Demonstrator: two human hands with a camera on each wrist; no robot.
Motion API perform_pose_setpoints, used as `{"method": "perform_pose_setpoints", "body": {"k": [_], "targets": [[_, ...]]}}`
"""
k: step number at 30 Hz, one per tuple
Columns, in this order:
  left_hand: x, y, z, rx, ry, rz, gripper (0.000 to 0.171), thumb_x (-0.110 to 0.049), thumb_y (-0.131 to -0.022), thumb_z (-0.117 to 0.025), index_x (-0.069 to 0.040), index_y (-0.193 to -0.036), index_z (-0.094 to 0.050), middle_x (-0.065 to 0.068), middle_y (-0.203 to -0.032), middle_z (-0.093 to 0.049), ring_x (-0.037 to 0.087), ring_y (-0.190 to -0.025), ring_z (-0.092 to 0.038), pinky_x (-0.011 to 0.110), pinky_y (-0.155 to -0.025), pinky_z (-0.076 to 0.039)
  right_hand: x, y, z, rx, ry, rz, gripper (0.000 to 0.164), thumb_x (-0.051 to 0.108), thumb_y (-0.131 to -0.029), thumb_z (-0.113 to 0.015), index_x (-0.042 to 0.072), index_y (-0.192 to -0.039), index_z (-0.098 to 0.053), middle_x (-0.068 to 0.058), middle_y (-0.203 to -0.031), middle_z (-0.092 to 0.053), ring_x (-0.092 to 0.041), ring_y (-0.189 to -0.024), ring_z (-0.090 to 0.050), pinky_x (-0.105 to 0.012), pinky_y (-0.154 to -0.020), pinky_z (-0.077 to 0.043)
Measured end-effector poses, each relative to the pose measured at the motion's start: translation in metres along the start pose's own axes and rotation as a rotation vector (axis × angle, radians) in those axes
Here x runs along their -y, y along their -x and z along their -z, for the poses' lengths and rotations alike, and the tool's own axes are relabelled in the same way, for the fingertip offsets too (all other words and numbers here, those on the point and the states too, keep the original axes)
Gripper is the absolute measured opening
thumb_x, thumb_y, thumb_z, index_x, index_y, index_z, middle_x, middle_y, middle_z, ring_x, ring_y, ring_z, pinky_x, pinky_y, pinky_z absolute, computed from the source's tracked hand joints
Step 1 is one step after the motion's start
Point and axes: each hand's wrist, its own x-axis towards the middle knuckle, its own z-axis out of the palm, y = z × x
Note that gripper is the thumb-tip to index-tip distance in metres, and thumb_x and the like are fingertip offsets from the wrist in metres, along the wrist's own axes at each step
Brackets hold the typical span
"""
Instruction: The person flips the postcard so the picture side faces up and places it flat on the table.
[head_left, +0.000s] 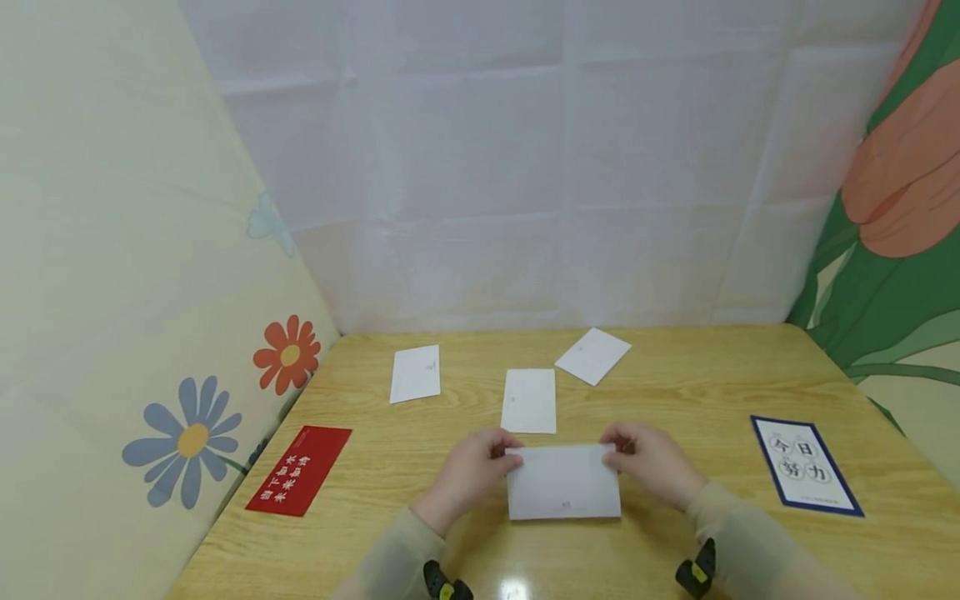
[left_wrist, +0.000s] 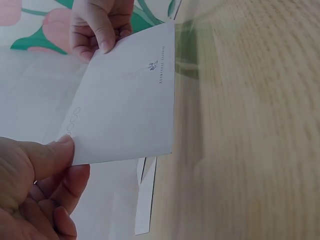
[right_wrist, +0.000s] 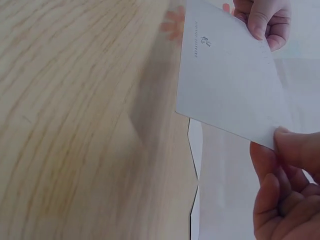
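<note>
A white postcard [head_left: 564, 483] is held above the wooden table by both hands, its printed side with a small emblem towards me. My left hand [head_left: 480, 463] pinches its upper left corner between thumb and fingers. At the upper right corner, my right hand [head_left: 652, 460] grips it the same way. In the left wrist view the thumb of the left hand [left_wrist: 42, 182] lies on the face of the postcard [left_wrist: 125, 100]. The right wrist view shows the right hand [right_wrist: 287, 185] pinching the opposite corner, fingers curled behind.
Beyond the hands lie three white cards: one at left [head_left: 416, 374], one in the middle [head_left: 529, 402], one at right [head_left: 593, 357]. A red card [head_left: 300, 471] with white characters lies at the left edge. A blue-bordered card [head_left: 807, 465] lies at right. Fabric backdrops [head_left: 525, 167] surround the table.
</note>
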Motion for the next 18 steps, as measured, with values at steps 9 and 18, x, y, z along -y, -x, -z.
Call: {"method": "perform_pose_setpoints", "body": {"k": [9, 18], "targets": [[-0.0076, 0.0017, 0.0073, -0.043, -0.042, -0.088, 0.007, -0.018, -0.092, -0.066, -0.015, -0.096, -0.07, -0.007, -0.088, -0.062, 0.012, -0.079, -0.056, 0.031, -0.067, -0.048, 0.005, 0.001, 0.0049, -0.033, 0.027, 0.047, 0.011, 0.006, -0.087, -0.067, 0.011, -0.097, -0.066, 0.002, -0.09, -0.062, -0.013, -0.083, -0.056, -0.031, -0.072, -0.049], [-0.0101, 0.0039, 0.0097, -0.062, -0.09, -0.143, 0.005, -0.018, -0.091, -0.066, -0.015, -0.094, -0.069, -0.009, -0.088, -0.063, 0.008, -0.079, -0.057, 0.028, -0.067, -0.048, 0.0053, 0.0026, 0.0055, -0.068, 0.066, 0.121, 0.009, 0.004, -0.087, -0.067, 0.011, -0.093, -0.066, 0.001, -0.092, -0.064, -0.013, -0.086, -0.059, -0.032, -0.076, -0.051]]}}
